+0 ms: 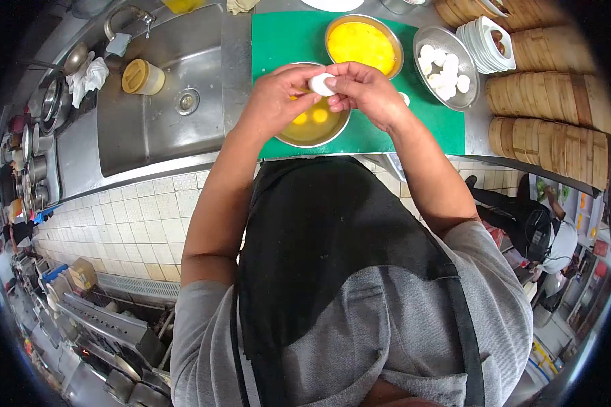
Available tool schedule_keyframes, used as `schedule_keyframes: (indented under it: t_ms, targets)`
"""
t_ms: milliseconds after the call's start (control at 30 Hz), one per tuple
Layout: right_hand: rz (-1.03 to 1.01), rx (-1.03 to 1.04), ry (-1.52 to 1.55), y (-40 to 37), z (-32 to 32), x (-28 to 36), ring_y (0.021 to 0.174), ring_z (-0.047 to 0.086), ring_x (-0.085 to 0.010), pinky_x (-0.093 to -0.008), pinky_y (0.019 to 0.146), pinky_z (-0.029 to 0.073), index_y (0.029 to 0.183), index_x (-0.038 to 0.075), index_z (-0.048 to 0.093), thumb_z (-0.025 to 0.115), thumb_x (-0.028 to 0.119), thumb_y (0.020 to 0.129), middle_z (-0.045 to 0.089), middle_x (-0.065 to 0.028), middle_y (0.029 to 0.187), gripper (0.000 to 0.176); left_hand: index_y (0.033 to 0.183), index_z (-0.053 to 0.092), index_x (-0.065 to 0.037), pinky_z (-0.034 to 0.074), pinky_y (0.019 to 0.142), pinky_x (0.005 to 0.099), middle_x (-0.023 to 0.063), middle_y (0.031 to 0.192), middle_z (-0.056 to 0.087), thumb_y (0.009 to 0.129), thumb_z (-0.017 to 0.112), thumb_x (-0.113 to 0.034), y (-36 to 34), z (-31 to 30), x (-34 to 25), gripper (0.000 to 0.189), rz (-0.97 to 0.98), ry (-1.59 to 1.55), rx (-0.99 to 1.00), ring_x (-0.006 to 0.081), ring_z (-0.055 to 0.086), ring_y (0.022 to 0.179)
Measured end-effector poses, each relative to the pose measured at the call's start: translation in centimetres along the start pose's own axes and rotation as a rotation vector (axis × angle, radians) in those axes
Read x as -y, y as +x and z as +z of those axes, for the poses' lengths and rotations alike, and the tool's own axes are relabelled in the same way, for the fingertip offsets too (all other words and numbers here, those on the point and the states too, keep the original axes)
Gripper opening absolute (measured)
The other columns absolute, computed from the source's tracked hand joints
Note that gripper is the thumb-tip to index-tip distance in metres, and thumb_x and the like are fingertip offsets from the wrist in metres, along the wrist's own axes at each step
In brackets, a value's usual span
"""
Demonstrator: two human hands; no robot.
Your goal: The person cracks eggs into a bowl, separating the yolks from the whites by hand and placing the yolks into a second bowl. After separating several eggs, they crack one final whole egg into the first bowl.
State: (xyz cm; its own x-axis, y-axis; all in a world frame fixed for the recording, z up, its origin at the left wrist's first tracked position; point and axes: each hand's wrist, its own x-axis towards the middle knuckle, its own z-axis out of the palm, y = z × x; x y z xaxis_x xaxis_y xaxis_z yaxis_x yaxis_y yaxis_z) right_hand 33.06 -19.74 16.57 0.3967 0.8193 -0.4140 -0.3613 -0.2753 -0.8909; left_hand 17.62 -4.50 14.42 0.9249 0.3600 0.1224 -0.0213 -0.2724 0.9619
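Observation:
A white egg (321, 85) is pinched between the fingertips of both my hands. My left hand (273, 97) closes on its left side, thumb held a little lower. From the right, the thumb and fingers of my right hand (372, 93) grip it. Right below is a metal bowl (313, 144) containing raw egg with whole yolks, its far part covered by my hands. Behind it stands another metal bowl (400, 53) full of bright yellow egg. To the right, a metal bowl (455, 44) holds several white eggs. A green board (431, 125) lies under the bowls.
A steel sink (204, 129) with a lidded yellow container (142, 77) is on the left. White plates (472, 47) and stacked bamboo steamers (533, 91) line the right side. Another person (540, 230) bends over farther right. Below the counter is a tiled floor (122, 217).

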Motion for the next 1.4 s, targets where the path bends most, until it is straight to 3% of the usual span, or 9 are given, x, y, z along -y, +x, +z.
schedule_keyframes:
  t_ms: [333,667,833,933,1000,1100,1233,1333,1400]
  targets:
    - [-0.216,-0.049,-0.340,0.6,0.4,-2.5,0.081,0.067,-0.0126,-0.0266,0.077,0.056,0.122,-0.004,0.065,0.075,0.014,0.088,0.072,-0.0070,0.098,0.040,0.120,0.072,-0.006,0.060,0.076,0.0296,0.0135,0.098,0.077,0.083,0.078,-0.009,-0.6,1.7,1.1,0.037,-0.191,0.021,-0.140,0.0168,0.075,0.084]
    - [-0.239,-0.103,-0.657,0.0,1.0,-2.2,0.083,0.065,-0.0099,-0.0264,0.077,0.055,0.127,-0.001,0.064,0.072,0.005,0.088,0.071,-0.0049,0.097,0.041,0.116,0.073,-0.004,0.060,0.076,0.0294,0.0135,0.094,0.077,0.082,0.077,-0.006,-0.9,2.5,1.2,0.034,-0.203,0.076,-0.188,0.0172,0.076,0.082]
    - [-0.256,-0.106,-0.788,-0.2,0.9,-1.6,0.086,0.066,-0.0134,-0.0279,0.082,0.055,0.125,0.003,0.066,0.070,0.002,0.087,0.071,-0.0068,0.102,0.038,0.117,0.071,-0.003,0.060,0.079,0.0295,0.0134,0.111,0.073,0.083,0.073,-0.002,-0.8,2.0,3.2,0.034,-0.141,-0.023,-0.126,0.0195,0.074,0.091]
    - [-0.389,-0.091,-0.955,-0.2,0.6,-1.1,0.096,0.068,-0.0213,-0.0310,0.088,0.055,0.123,0.007,0.068,0.068,-0.001,0.085,0.069,-0.0096,0.111,0.038,0.118,0.072,-0.007,0.058,0.086,0.0320,0.0113,0.120,0.068,0.082,0.071,0.001,-0.4,0.5,2.6,0.037,0.082,0.140,-0.092,0.0238,0.071,0.100]
    - [-0.819,-0.165,-1.122,-0.2,0.3,-0.9,0.103,0.066,-0.0345,-0.0399,0.091,0.055,0.118,0.011,0.071,0.065,0.001,0.083,0.068,-0.0145,0.118,0.037,0.118,0.072,-0.009,0.057,0.089,0.0335,0.0106,0.121,0.067,0.081,0.071,0.002,-0.4,-0.5,1.3,0.039,0.109,0.235,-0.089,0.0256,0.069,0.103]
    - [-0.972,-0.241,-1.217,-1.7,0.6,1.5,0.106,0.065,-0.0360,-0.0421,0.092,0.054,0.118,0.012,0.071,0.066,-0.001,0.082,0.067,-0.0129,0.119,0.038,0.119,0.072,-0.013,0.056,0.093,0.0359,0.0099,0.121,0.066,0.080,0.072,0.001,-0.4,-1.9,-2.1,0.041,0.185,0.383,-0.114,0.0286,0.067,0.106]
    - [-1.094,-0.326,-1.143,-2.8,0.9,2.9,0.104,0.067,-0.0319,-0.0387,0.089,0.056,0.118,0.012,0.071,0.069,-0.001,0.083,0.068,-0.0118,0.118,0.038,0.121,0.071,-0.014,0.055,0.092,0.0374,0.0095,0.121,0.065,0.080,0.074,-0.001,-0.4,-2.8,-3.6,0.043,0.243,0.414,-0.216,0.0288,0.066,0.106]
    - [-0.783,-0.285,-0.769,-2.7,1.3,0.8,0.098,0.069,-0.0218,-0.0330,0.084,0.057,0.122,0.008,0.068,0.072,0.002,0.087,0.068,-0.0102,0.117,0.035,0.123,0.071,-0.013,0.057,0.089,0.0333,0.0109,0.123,0.066,0.080,0.077,-0.001,-0.7,-1.5,-3.3,0.045,0.194,0.357,-0.235,0.0242,0.069,0.103]
    - [-0.376,-0.195,-0.070,-1.8,1.5,-1.1,0.095,0.068,-0.0144,-0.0277,0.081,0.057,0.128,0.002,0.063,0.072,0.007,0.093,0.068,-0.0091,0.116,0.037,0.124,0.069,-0.012,0.058,0.088,0.0334,0.0116,0.122,0.066,0.079,0.079,-0.002,-0.7,-0.1,-2.9,0.047,0.234,0.370,-0.225,0.0249,0.069,0.103]
